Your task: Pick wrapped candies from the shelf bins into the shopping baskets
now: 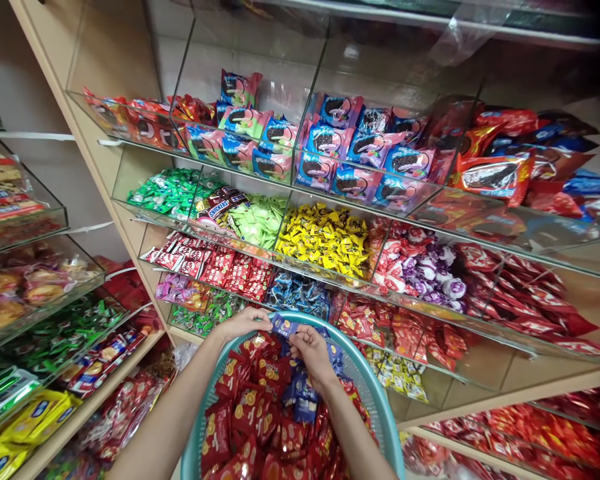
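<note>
Between my two hands, over the far rim of a teal plastic basket [393,427], is a small blue-purple candy packet [283,326]. My left hand [245,325] pinches its left end, with thumb and fingertips together. At the packet's right edge my right hand [311,353] is closed, its fingertips on the wrapper. Below them the basket is filled with red packets [250,407] printed with orange slices. More blue-purple packets [303,393] lie among the red ones, partly hidden by my right hand and forearm.
Beyond the basket rise glass-fronted shelves with yellow candies [325,240], green candies [173,193], blue candies [300,293] and blue-pink cookie packs [325,140]. A wooden upright [90,167] divides them from the left shelves, where yellow packs [30,427] lie low. Glass edges stand close past my hands.
</note>
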{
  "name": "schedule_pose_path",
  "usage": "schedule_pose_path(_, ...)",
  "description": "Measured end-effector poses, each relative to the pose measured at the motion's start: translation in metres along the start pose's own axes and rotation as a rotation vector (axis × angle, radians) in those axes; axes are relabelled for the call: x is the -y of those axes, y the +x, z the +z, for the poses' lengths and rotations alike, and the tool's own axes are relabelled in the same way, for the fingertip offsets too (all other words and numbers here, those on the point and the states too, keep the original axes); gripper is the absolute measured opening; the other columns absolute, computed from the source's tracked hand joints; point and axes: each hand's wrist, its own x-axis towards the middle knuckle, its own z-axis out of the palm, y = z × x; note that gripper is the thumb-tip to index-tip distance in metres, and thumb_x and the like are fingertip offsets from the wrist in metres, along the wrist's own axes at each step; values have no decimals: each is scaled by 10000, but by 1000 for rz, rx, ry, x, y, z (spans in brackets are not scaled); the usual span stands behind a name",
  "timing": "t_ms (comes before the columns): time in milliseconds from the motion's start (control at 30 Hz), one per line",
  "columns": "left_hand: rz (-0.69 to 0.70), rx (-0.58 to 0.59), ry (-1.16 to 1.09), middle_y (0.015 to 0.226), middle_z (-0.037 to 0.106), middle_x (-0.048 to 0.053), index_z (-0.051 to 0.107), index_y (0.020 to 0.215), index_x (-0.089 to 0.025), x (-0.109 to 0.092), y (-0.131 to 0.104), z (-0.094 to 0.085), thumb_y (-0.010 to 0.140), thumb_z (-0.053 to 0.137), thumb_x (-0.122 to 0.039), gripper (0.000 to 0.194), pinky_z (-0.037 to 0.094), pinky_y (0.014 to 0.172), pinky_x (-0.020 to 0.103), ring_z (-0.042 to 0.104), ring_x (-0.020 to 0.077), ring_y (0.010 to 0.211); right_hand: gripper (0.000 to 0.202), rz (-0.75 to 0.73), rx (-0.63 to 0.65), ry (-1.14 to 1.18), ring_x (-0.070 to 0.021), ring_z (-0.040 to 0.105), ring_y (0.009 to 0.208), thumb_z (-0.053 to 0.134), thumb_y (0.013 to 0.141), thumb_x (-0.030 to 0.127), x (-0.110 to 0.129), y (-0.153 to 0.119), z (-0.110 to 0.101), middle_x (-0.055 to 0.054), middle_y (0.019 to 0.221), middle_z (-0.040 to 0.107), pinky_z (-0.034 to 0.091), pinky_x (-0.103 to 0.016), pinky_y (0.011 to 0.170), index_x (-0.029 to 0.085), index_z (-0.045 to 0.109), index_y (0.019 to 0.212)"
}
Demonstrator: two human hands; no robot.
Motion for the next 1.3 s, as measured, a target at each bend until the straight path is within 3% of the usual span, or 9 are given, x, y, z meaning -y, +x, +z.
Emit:
schedule_pose_path(167, -19, -25, 54, 845, 612, 29, 657, 698, -154, -4, -1, 1, 650, 621, -432, 285, 361, 806, 235, 530, 169, 852, 314, -44, 23, -48, -66, 483, 446, 683, 602, 375, 14, 3, -11, 45, 571, 555, 389, -192, 444, 164, 566, 804)
schedule_pose_path(400, -61, -66, 37, 754, 600, 7, 606, 649, -154, -13, -4, 6, 655, 588, -489, 336, 360, 694, 221, 515, 145, 740, 354, -83, -103, -132, -68, 435, 432, 687, 596, 405, 42, -3, -51, 29, 601, 550, 331, -196, 396, 169, 569, 831)
schedule_pose_path(533, -52, -58, 31, 736, 584, 0, 598, 646, -152, -13, -3, 7, 669, 578, -483, 332, 347, 678, 219, 503, 134, 716, 327, -60, -3, -210, -60, 411, 429, 673, 618, 409, 44, -12, -58, 29, 595, 549, 301, -185, 390, 171, 576, 820)
schedule_pose_path(733, -60, -81, 10, 690, 571, -16, 597, 656, -157, -11, -3, 7, 648, 606, -470, 313, 337, 672, 222, 493, 130, 690, 312, 80, 119, -257, -45, 402, 371, 662, 621, 398, 35, -18, -47, 29, 597, 580, 257, -166, 335, 166, 560, 803)
schedule_pose_path(867, -71, -94, 11, 679, 573, -18, 600, 654, -158, -12, -4, 7, 631, 616, -477, 320, 335, 668, 222, 494, 130, 682, 372, 114, 29, -276, -50, 386, 293, 676, 580, 406, 24, -13, -46, 49, 545, 568, 220, -163, 271, 164, 514, 809)
schedule_pose_path(1067, -71, -98, 12, 712, 593, -10, 601, 657, -160, -8, -3, 6, 635, 615, -475, 316, 349, 675, 225, 516, 139, 703, 438, 14, -125, -300, -93, 438, 294, 659, 580, 413, 15, -9, -44, 77, 499, 533, 266, -186, 268, 190, 443, 889)
schedule_pose_path(1300, -70, -96, 21, 658, 570, -23, 590, 650, -160, -5, -2, 6, 646, 612, -466, 307, 328, 629, 214, 492, 123, 652, 250, -323, -299, -781, -146, 514, 429, 504, 747, 422, 32, -3, -53, 21, 507, 544, 386, -262, 460, 191, 533, 838)
